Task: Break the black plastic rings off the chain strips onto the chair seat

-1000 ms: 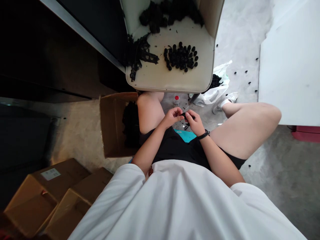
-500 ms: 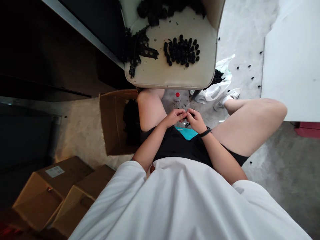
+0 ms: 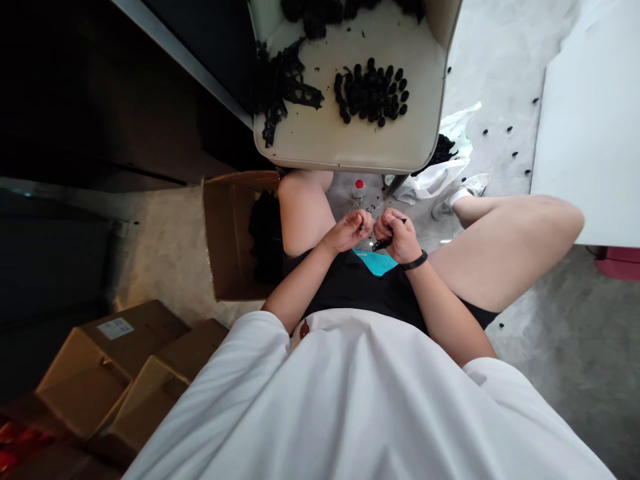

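Observation:
Both hands are close together over my lap, between my knees. My left hand (image 3: 349, 231) is closed, and a bit of a small black piece shows between its fingers. Curled into a fist, my right hand (image 3: 400, 235) grips a thin black openwork strip (image 3: 383, 245), whose ends stick out past the fingers. On the pale chair seat (image 3: 350, 152) in front of me lies a cluster of small round black pieces (image 3: 371, 92). Left of the cluster are tangled black frame-like scraps (image 3: 287, 90).
A cardboard box (image 3: 220, 233) with black material stands by my left knee. Beyond are a red-capped bottle (image 3: 359, 190) and a white plastic bag (image 3: 453, 170) holding black pieces. Small black pieces dot the floor. Open cardboard boxes (image 3: 115, 333) stand at lower left; a white panel (image 3: 590, 153) is at right.
My hands were pinched together on a dark piece; now they are slightly apart, both curled into fists. The black strip shows more clearly below my right hand. The view has shifted slightly.

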The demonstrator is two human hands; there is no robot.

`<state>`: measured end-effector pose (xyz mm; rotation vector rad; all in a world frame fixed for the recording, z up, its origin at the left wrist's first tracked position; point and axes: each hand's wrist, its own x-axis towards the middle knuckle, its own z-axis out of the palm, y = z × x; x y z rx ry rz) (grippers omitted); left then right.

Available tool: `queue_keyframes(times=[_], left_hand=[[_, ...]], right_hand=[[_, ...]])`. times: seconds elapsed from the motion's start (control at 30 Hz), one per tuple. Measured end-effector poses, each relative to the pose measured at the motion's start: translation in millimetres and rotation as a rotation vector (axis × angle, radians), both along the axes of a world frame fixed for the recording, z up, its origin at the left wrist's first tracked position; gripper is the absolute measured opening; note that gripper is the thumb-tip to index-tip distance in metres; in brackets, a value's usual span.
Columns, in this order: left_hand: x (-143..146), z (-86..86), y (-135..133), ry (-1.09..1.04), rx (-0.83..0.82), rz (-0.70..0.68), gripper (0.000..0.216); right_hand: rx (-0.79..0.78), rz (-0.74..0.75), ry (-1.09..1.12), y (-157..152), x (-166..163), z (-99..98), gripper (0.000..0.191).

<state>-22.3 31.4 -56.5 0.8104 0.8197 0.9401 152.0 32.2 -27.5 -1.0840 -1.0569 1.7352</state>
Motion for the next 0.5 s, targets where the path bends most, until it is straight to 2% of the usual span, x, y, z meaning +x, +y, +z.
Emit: queue_keyframes(times=[0.1, 0.23, 0.37, 0.5], left_hand=[[-7, 4.0, 3, -0.023, -0.011, 0.153, 0.074], [-13, 0.0, 11, -0.033, 0.045, 0.311, 0.063], [-11, -7.8, 14, -0.003, 0.052, 0.304, 0.052], [-10, -8.8, 13, 0.034, 0.086, 0.269, 0.047]], right_hand=[[0.022, -0.111, 0.022, 4, 4, -0.1, 0.049], [0.047, -0.103, -0.059, 6, 6, -7.6, 0.037], [0.046, -0.056, -0.1, 3, 4, -15.3, 0.037], [0.038, -0.009, -0.158, 2, 2, -16.0, 0.054]])
